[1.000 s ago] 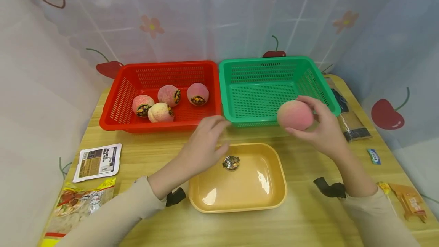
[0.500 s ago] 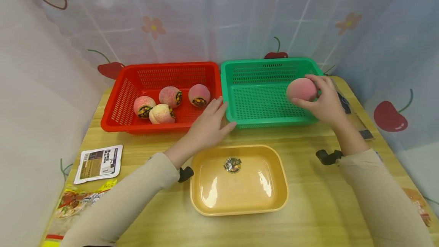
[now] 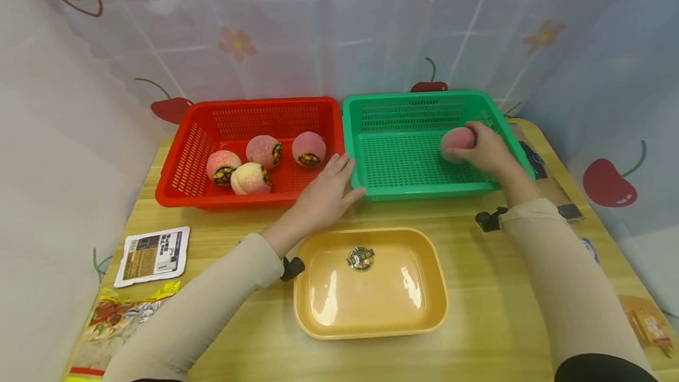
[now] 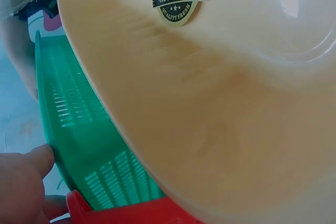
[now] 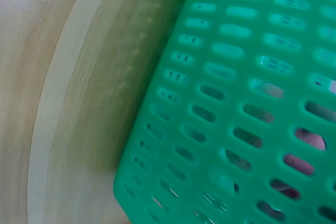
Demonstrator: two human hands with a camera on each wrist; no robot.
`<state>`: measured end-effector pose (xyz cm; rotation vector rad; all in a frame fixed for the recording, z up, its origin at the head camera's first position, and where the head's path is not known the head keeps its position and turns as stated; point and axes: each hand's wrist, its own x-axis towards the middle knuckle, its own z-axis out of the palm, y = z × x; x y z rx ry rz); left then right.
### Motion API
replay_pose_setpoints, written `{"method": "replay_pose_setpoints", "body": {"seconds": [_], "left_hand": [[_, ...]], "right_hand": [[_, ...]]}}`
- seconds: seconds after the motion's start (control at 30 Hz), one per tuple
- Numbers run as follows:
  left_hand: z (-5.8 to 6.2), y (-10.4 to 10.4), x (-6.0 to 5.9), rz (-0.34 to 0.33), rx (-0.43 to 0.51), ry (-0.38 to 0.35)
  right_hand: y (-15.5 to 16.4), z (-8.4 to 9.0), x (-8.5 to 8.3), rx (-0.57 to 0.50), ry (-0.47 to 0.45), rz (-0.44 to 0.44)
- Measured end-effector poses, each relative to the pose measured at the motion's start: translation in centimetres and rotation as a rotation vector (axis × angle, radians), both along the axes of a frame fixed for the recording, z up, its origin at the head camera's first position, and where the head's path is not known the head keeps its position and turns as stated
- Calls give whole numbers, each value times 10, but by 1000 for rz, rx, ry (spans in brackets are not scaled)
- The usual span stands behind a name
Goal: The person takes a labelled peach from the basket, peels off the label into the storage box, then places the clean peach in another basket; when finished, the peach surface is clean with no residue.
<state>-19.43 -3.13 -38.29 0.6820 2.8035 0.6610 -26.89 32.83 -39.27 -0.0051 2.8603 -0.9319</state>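
Peach (image 3: 456,138) held inside the green basket (image 3: 408,192), near its right wall, gripped by the curled fingers of the right hand (image 3: 485,151). Left hand (image 3: 325,193), fingers straight and spread, rests against the front rims where the green basket meets the red basket (image 3: 183,196), which holds four peaches (image 3: 263,150). Yellow tray (image 3: 371,329) with a sticker (image 3: 361,258) lies near the worktop's (image 3: 477,335) front edge

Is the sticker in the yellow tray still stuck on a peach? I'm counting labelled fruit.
No: the sticker lies alone on the bare floor of the yellow tray, with no peach in it.
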Motion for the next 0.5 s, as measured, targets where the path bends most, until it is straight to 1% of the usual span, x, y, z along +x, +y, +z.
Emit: {"method": "replay_pose_setpoints", "body": {"seconds": [0.1,0.23,0.37,0.5], "left_hand": [[0,1,0,-2,-7,4],[0,2,-1,-5,-16,12],[-1,2,-1,-5,-19,13],[-1,0,-1,-2,-18,19]], "right_hand": [[-1,-4,-5,5,-38,-14],[-1,-8,-9,18,-56,-21],[-2,-10,-13,22,-52,-10],[-2,-12,-16,29,-18,-6]]}}
